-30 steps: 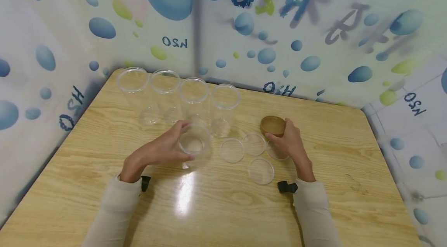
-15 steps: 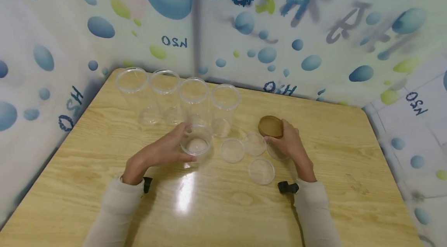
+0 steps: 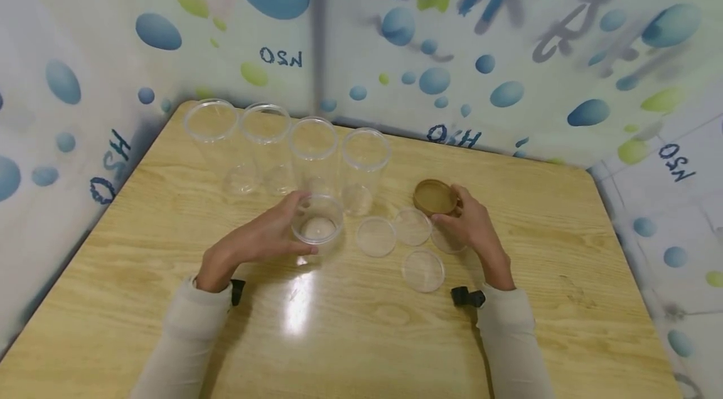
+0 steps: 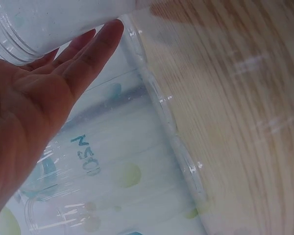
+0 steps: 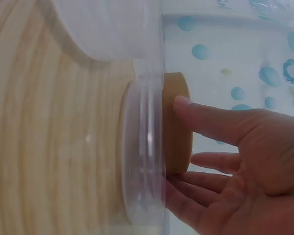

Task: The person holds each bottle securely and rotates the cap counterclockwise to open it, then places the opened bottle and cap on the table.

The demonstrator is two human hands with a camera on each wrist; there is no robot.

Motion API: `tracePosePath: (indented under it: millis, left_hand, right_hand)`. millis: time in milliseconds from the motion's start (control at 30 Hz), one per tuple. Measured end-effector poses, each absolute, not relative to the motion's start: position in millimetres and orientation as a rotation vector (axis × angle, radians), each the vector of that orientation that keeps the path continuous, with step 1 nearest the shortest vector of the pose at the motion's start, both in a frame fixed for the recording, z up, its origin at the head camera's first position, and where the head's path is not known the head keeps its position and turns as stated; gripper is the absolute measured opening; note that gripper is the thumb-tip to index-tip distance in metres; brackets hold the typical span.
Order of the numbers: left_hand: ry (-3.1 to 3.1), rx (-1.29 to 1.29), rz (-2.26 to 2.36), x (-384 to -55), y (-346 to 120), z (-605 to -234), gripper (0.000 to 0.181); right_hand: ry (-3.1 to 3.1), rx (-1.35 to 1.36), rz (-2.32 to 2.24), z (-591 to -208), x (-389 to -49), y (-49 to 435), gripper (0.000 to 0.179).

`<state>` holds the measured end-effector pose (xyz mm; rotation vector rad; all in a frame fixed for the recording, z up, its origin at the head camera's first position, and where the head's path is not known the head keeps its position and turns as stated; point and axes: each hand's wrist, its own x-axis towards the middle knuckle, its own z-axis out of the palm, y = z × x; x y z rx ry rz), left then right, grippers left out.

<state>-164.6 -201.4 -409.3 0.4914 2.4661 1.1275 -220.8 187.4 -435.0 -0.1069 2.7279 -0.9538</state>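
My left hand (image 3: pixel 265 229) grips a clear plastic jar (image 3: pixel 317 239), thumb on its near side and fingers on its far side. The jar's open mouth faces up toward the head camera. In the left wrist view, the fingers (image 4: pixel 95 54) lie along the clear jar wall (image 4: pixel 59 22). To the right, my right hand (image 3: pixel 471 217) pinches a round brown lid (image 3: pixel 435 198) by its right side; whether it is one lid or a stack I cannot tell. The right wrist view shows the thumb on the brown lid's side (image 5: pixel 175 132).
Several clear jars (image 3: pixel 366 151) stand open in a row at the back left of the wooden table (image 3: pixel 361 349). Several thin clear discs (image 3: pixel 423 271) lie between the hands, one partly under the right hand. A printed wall (image 3: pixel 361 60) borders the table's far edge.
The jar in my left hand has tilted slightly, showing more of its inside. My right hand has shifted a little left with the brown lid. The head view has dipped slightly.
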Motion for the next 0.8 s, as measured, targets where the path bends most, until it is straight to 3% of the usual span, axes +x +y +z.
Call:
tracePosePath:
  millis: [800]
  left_hand:
    - [2.425, 0.463, 1.162, -156.9, -201.2, -411.6, 0.107]
  right_hand:
    - [2.763, -0.085, -0.956, -434.7, -218.5, 185.6, 0.077]
